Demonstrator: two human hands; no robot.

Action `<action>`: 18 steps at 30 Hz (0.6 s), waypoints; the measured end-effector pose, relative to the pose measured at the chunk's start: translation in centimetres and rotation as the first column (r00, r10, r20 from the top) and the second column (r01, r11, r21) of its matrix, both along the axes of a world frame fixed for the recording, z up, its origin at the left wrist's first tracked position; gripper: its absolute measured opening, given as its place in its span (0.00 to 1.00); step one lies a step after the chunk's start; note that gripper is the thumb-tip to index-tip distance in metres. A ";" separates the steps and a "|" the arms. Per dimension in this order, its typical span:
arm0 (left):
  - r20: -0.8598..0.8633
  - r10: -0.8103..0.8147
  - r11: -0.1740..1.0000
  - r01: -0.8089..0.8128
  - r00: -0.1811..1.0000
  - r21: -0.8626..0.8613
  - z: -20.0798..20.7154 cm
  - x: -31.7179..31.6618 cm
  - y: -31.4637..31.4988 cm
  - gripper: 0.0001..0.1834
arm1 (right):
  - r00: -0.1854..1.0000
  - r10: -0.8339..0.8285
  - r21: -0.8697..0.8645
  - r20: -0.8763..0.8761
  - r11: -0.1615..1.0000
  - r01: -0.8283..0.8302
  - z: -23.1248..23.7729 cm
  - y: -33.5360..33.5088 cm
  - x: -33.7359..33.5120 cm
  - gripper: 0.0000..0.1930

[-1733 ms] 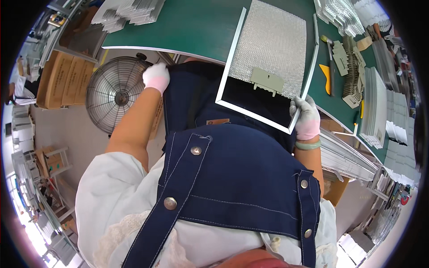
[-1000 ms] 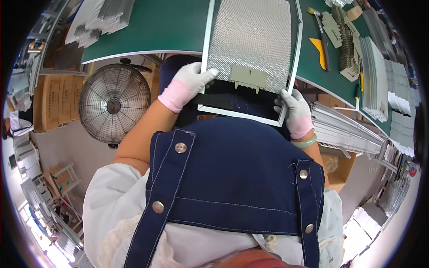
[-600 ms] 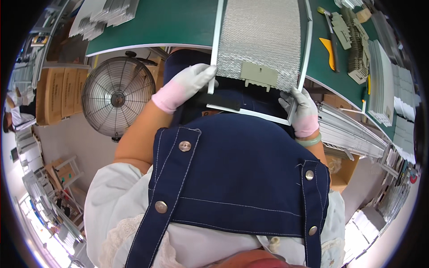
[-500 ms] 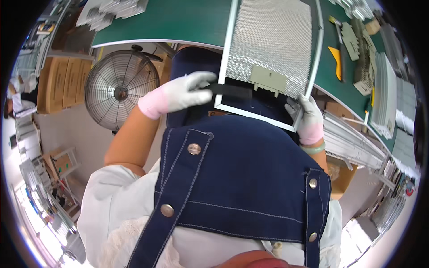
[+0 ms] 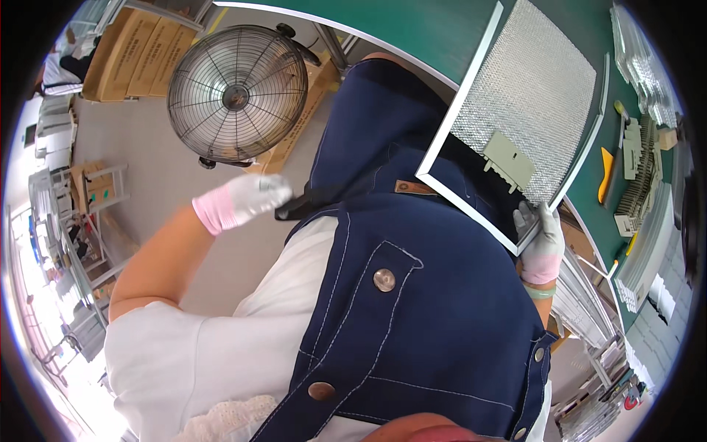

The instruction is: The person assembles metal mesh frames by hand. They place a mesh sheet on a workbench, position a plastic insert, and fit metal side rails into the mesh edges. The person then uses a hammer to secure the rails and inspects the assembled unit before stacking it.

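My right hand (image 5: 543,239), in a white glove with a pink cuff, grips the near right corner of a white metal frame (image 5: 471,205). A silvery mesh panel (image 5: 534,96) lies within the frame, with a dark gap at its near end. At that end sits a grey-green toothed plastic plate (image 5: 508,162). Apart from the frame, my gloved left hand (image 5: 247,200) is out to the left, its fingers drawn together and slightly blurred. Close to its fingertips is a black, flat, elongated thing (image 5: 298,206); its kind and how firmly it is held cannot be made out.
The frame rests partly on a green-topped table (image 5: 398,29). On its right side lie a yellow scraper (image 5: 606,173), more toothed plastic pieces (image 5: 637,173) and stacked metal strips (image 5: 648,243). A floor fan (image 5: 236,96) and cardboard boxes (image 5: 140,55) stand to the left.
My left hand has moved left, away from the frame, and the black thing has shifted left with it. The view has turned, putting the frame further right and tilted. My right hand keeps its grip.
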State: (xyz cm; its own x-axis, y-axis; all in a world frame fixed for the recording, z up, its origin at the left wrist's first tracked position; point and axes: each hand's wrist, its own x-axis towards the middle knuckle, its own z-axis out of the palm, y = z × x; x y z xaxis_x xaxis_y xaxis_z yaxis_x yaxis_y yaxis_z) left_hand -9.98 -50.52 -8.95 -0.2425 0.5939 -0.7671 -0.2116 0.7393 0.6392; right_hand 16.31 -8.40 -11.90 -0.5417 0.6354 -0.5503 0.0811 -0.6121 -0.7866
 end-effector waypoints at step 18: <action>0.650 0.336 0.940 -0.289 0.682 -0.183 -3.8 7.8 -5.5 0.22 | 1.000 0.008 0.027 -0.019 1.000 -0.008 -0.2 0.1 -0.3 0.12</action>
State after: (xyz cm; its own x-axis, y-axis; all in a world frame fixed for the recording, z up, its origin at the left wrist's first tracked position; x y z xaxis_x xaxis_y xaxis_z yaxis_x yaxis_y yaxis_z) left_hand -2.19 -56.01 -12.78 0.1786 0.5250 -0.8322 -0.7873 0.5836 0.1992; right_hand 15.98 -8.34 -12.10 -0.5569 0.6453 -0.5229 0.0707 -0.5904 -0.8040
